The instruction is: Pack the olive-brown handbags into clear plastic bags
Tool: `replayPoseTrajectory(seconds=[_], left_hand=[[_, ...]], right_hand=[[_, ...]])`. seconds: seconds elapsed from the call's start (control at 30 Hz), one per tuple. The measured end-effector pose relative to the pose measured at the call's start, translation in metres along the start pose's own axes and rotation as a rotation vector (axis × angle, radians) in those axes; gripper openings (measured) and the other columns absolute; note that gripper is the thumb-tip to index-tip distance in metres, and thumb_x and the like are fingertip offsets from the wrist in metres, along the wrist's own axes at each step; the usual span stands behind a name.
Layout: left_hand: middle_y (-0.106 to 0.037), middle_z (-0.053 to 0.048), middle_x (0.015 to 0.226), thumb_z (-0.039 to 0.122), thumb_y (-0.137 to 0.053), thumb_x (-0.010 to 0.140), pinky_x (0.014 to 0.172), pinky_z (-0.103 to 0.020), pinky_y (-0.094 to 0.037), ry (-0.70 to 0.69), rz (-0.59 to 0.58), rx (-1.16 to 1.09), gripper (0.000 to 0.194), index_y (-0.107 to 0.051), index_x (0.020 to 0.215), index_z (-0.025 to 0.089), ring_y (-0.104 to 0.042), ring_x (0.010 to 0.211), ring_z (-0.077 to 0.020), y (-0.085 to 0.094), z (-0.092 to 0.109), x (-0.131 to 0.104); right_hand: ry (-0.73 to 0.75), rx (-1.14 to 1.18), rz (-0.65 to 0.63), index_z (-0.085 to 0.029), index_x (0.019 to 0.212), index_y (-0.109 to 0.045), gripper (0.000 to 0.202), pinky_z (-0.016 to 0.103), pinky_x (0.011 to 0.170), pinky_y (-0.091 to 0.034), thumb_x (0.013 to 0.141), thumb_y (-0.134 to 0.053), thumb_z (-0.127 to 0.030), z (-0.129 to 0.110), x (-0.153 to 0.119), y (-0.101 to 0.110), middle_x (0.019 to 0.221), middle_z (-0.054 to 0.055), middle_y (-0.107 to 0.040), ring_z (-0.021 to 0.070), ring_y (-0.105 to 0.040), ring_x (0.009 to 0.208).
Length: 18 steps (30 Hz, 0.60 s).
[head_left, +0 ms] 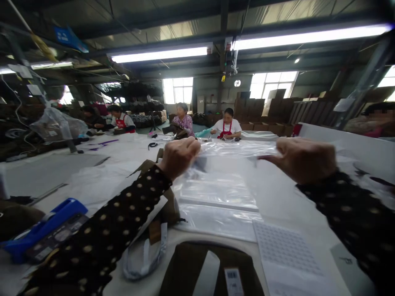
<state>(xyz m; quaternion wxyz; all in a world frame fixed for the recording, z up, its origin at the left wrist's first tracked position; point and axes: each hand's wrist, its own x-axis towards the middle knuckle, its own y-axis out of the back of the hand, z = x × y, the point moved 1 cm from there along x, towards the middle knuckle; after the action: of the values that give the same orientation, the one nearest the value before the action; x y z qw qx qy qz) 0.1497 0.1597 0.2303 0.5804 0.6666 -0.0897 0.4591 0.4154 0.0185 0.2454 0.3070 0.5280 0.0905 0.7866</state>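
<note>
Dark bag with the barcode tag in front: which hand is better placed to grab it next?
Probably the left hand: it looks nearer the dark bag than the right hand, farther sideways. Both grip clear plastic, so it would let go first.

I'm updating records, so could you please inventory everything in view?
Plastic film: one, clear, centre, held
Plastic sheets: uncounted, clear, below film
Table: one, white, centre
Bags: several, brown, bottom and left
Printed sheet: one, white, bottom right
Device: one, blue, lower left
Workers: five visible, mixed colours, background
Boxes: many, brown, back right
Lamps: several, white, overhead
Windows: several, white, back
Clock: one, white, back
Left hand: one, black sleeve, film's left
Right hand: one, black sleeve, film's right
</note>
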Motion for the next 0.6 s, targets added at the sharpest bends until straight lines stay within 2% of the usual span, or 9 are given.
replayPoseTrajectory(seconds=[0.03, 0.07, 0.13, 0.17, 0.2, 0.27, 0.33, 0.4, 0.6], left_hand=[[-0.041, 0.001, 0.061, 0.036, -0.052, 0.08, 0.056, -0.024, -0.023, -0.064, -0.001, 0.017, 0.027, -0.05, 0.06, 0.018, -0.034, 0.056, -0.0121, 0.005, 0.004, -0.015], [-0.041, 0.001, 0.06, 0.04, -0.055, 0.078, 0.055, -0.024, -0.023, -0.127, -0.052, 0.018, 0.03, -0.049, 0.058, 0.018, -0.035, 0.055, -0.0122, 0.005, 0.008, -0.035], [-0.044, 0.001, 0.06, 0.045, -0.055, 0.077, 0.053, -0.024, -0.024, -0.195, -0.282, -0.039, 0.033, -0.047, 0.058, 0.019, -0.038, 0.055, -0.0125, -0.013, 0.014, -0.084], [-0.047, 0.001, 0.062, 0.042, -0.052, 0.08, 0.053, -0.024, -0.026, -0.135, -0.396, -0.076, 0.03, -0.048, 0.061, 0.019, -0.042, 0.056, -0.013, -0.028, 0.016, -0.11], [-0.049, 0.0, 0.064, 0.039, -0.049, 0.082, 0.054, -0.024, -0.027, -0.012, -0.458, -0.096, 0.026, -0.049, 0.065, 0.019, -0.045, 0.057, -0.0133, -0.044, 0.016, -0.134], [-0.052, 0.001, 0.065, 0.032, -0.051, 0.081, 0.056, -0.024, -0.03, 0.227, -0.527, -0.153, 0.017, -0.05, 0.07, 0.02, -0.048, 0.059, -0.014, -0.074, 0.016, -0.171], [-0.053, 0.002, 0.066, 0.026, -0.057, 0.076, 0.058, -0.024, -0.03, 0.372, -0.529, -0.23, 0.01, -0.05, 0.071, 0.02, -0.049, 0.061, -0.0145, -0.091, 0.014, -0.19], [-0.053, 0.002, 0.066, 0.021, -0.061, 0.071, 0.059, -0.024, -0.029, 0.425, -0.51, -0.299, 0.011, -0.051, 0.069, 0.021, -0.048, 0.062, -0.0142, -0.093, 0.01, -0.193], [-0.04, 0.006, 0.051, 0.012, -0.06, 0.061, 0.055, -0.023, -0.025, 0.809, -0.215, -0.499, 0.021, -0.043, 0.052, 0.018, -0.036, 0.053, -0.0103, -0.078, -0.012, -0.194]], right_hand=[[0.026, 0.043, 0.057, -0.017, 0.056, -0.043, 0.058, 0.026, 0.05, -0.014, 0.078, -0.036, -0.07, -0.005, -0.011, 0.011, 0.051, 0.001, -0.041, 0.0099, -0.034, 0.05], [0.073, 0.117, 0.063, -0.018, 0.054, -0.04, 0.061, 0.027, 0.05, -0.015, 0.076, -0.031, -0.074, -0.015, -0.028, 0.017, 0.05, 0.0, -0.038, 0.0102, -0.032, 0.049], [0.129, 0.285, -0.05, -0.019, 0.054, -0.039, 0.061, 0.027, 0.05, -0.018, 0.081, -0.022, -0.071, -0.045, -0.074, 0.012, 0.049, 0.0, -0.039, 0.0107, -0.033, 0.046], [0.127, 0.357, -0.154, -0.018, 0.056, -0.041, 0.056, 0.027, 0.051, -0.02, 0.087, -0.024, -0.062, -0.063, -0.099, 0.002, 0.05, 0.0, -0.042, 0.0109, -0.037, 0.047], [0.092, 0.38, -0.248, -0.018, 0.058, -0.044, 0.049, 0.026, 0.052, -0.022, 0.09, -0.03, -0.053, -0.082, -0.125, -0.012, 0.051, 0.0, -0.046, 0.011, -0.041, 0.048], [0.054, 0.421, -0.383, -0.017, 0.062, -0.047, 0.039, 0.026, 0.05, -0.021, 0.091, -0.038, -0.041, -0.115, -0.168, -0.042, 0.052, 0.0, -0.051, 0.0108, -0.046, 0.048], [0.035, 0.428, -0.465, -0.017, 0.064, -0.049, 0.03, 0.026, 0.048, -0.018, 0.089, -0.043, -0.034, -0.135, -0.195, -0.067, 0.053, -0.001, -0.055, 0.0108, -0.048, 0.047], [0.031, 0.41, -0.481, -0.017, 0.064, -0.05, 0.024, 0.026, 0.047, -0.016, 0.086, -0.045, -0.025, -0.142, -0.205, -0.079, 0.054, -0.001, -0.055, 0.0111, -0.049, 0.047], [-0.059, 0.301, -0.318, -0.017, 0.062, -0.051, 0.024, 0.026, 0.049, -0.018, 0.082, -0.04, -0.01, -0.125, -0.21, -0.077, 0.054, -0.001, -0.05, 0.0105, -0.043, 0.048]])
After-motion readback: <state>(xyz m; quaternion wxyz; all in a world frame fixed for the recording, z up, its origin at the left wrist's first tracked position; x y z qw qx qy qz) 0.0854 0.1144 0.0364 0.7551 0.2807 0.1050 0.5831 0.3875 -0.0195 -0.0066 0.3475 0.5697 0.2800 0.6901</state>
